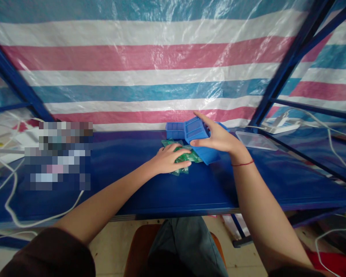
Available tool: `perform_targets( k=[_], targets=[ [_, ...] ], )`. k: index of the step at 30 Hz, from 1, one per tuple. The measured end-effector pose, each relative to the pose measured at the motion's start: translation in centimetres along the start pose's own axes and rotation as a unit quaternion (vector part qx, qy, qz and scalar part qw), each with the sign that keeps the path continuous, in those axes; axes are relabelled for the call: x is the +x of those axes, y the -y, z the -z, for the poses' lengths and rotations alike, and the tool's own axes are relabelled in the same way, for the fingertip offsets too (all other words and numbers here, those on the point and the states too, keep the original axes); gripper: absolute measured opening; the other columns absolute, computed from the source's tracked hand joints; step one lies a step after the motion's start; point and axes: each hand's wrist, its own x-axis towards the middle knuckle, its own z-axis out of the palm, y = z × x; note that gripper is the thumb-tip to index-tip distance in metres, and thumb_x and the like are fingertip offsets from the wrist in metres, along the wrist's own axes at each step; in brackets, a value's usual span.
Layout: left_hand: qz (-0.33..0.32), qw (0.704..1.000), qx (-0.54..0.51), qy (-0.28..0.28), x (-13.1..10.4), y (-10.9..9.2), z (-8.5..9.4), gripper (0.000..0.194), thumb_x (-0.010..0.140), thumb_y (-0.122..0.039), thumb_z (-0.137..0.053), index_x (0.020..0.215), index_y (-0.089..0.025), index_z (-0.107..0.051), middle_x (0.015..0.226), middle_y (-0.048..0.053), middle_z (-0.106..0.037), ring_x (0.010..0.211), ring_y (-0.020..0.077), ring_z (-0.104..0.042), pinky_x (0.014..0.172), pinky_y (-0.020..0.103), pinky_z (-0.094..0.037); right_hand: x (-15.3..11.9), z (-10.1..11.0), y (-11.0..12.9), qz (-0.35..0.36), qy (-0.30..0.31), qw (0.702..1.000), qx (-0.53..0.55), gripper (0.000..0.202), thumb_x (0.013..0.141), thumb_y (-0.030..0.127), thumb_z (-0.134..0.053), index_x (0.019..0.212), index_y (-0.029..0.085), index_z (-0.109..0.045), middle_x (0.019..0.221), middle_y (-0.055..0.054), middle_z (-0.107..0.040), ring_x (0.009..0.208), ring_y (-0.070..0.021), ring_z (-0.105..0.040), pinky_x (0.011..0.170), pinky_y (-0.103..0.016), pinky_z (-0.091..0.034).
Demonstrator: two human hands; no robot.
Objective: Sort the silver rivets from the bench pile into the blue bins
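My right hand (220,137) grips a blue plastic bin (195,129), thumb on the near side and fingers over the top. The bin is tipped on its side, its opening toward the left and front. A pile of small green clear packets (193,156) lies on the blue table at its mouth. On this pile rests my left hand (171,158), palm down with its fingers spread. What is inside the packets is too small to tell. Just behind them stands a second blue bin (175,130), partly hidden by the tilted one.
A clear plastic lid or tray (256,141) lies to the right on the blue table (127,184). White cables (14,184) run along the left side, near a blurred-out patch. Blue metal posts (285,73) and a striped plastic sheet (150,57) enclose the table.
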Motion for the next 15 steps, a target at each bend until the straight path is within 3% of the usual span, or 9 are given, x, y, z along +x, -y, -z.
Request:
perform_targets(
  k=[9,11,13,15],
  targets=[
    [-0.007,0.999,-0.033,0.028,-0.1,-0.3,1.1,0.054,0.083,-0.066,-0.036,0.128,-0.035,-0.043,0.137,0.010,-0.038,0.131,0.0326,-0.032,0.101,0.058,-0.027,-0.6,2.0,-0.7,0.030,-0.110,0.992,-0.052,0.102,0.058,0.054,-0.073,0.142,0.021,-0.028,0.146,-0.010,-0.034,0.133,-0.0347,-0.030,0.108,-0.051,-0.024],
    [-0.030,0.997,-0.064,-0.011,0.3,-0.5,1.9,0.061,0.082,-0.063,-0.042,0.134,-0.031,-0.036,0.140,0.012,-0.036,0.132,0.0318,-0.031,0.103,0.054,-0.027,-0.6,2.2,-0.7,0.035,-0.158,0.987,-0.025,0.102,0.061,0.057,-0.070,0.144,0.024,-0.022,0.148,-0.008,-0.029,0.133,-0.0331,-0.030,0.108,-0.048,-0.027],
    [-0.065,0.988,-0.103,-0.090,1.0,-0.9,2.9,0.072,0.080,-0.059,-0.051,0.139,-0.026,-0.025,0.143,0.013,-0.032,0.132,0.0298,-0.031,0.106,0.048,-0.028,-0.5,1.9,-0.5,0.050,-0.201,0.978,0.013,0.102,0.066,0.063,-0.063,0.146,0.028,-0.011,0.150,-0.006,-0.023,0.133,-0.0311,-0.029,0.107,-0.045,-0.029],
    [-0.097,0.969,-0.142,-0.175,1.9,-1.4,4.0,0.079,0.078,-0.054,-0.057,0.141,-0.024,-0.019,0.144,0.012,-0.031,0.132,0.0276,-0.032,0.107,0.043,-0.028,-0.2,1.1,-0.1,0.050,-0.197,0.978,0.037,0.099,0.073,0.070,-0.048,0.146,0.030,0.006,0.152,-0.004,-0.016,0.135,-0.0288,-0.026,0.108,-0.044,-0.029]
  ],
)
